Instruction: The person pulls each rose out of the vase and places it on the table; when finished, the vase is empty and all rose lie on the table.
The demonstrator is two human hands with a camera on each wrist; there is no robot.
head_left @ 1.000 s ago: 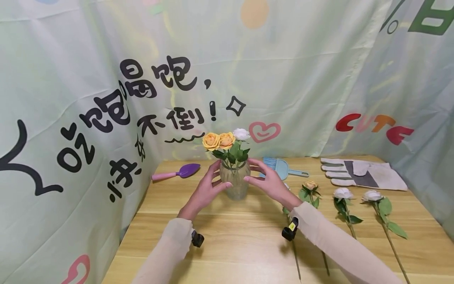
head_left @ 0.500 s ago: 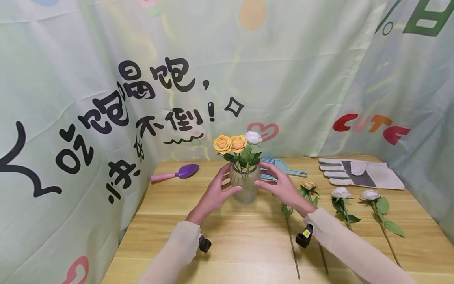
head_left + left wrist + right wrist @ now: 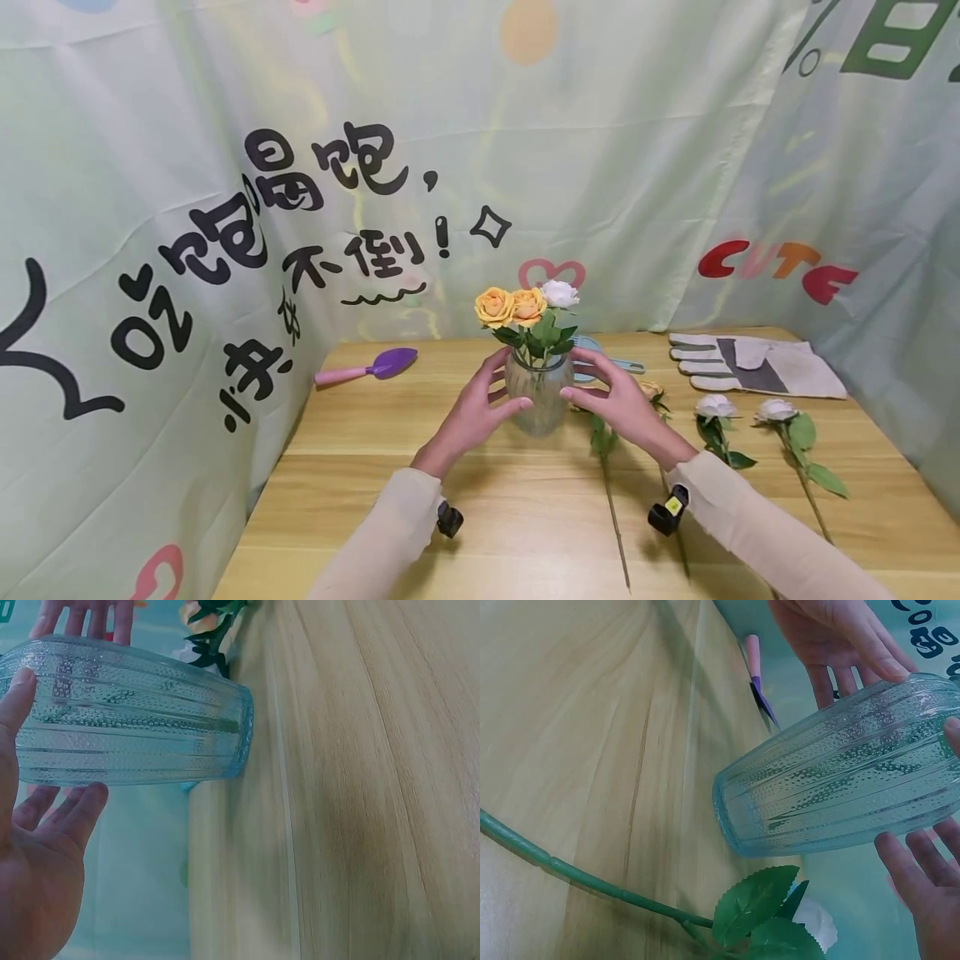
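Observation:
A ribbed clear glass vase (image 3: 538,404) stands upright between my two hands in the head view. Two orange roses (image 3: 512,307) and one white rose (image 3: 559,293) rise from its mouth. My left hand (image 3: 480,408) holds the vase's left side, thumb in front and fingers behind. From the opposite side my right hand (image 3: 618,400) holds it in the same way. Both wrist views show the dimpled glass wall (image 3: 135,712) between the hands. Whether the vase's base (image 3: 727,814) touches the table or sits just above it, I cannot tell.
Loose roses lie to the right, including two white ones (image 3: 716,407) (image 3: 776,410) and an orange one partly behind my right hand. A work glove (image 3: 757,365) lies at the back right, a purple trowel (image 3: 393,362) at the back left. Behind the vase is a blue dustpan (image 3: 587,343).
Both hands have moved the vase with its roses to the right and slightly nearer. The head view has turned a little to the right.

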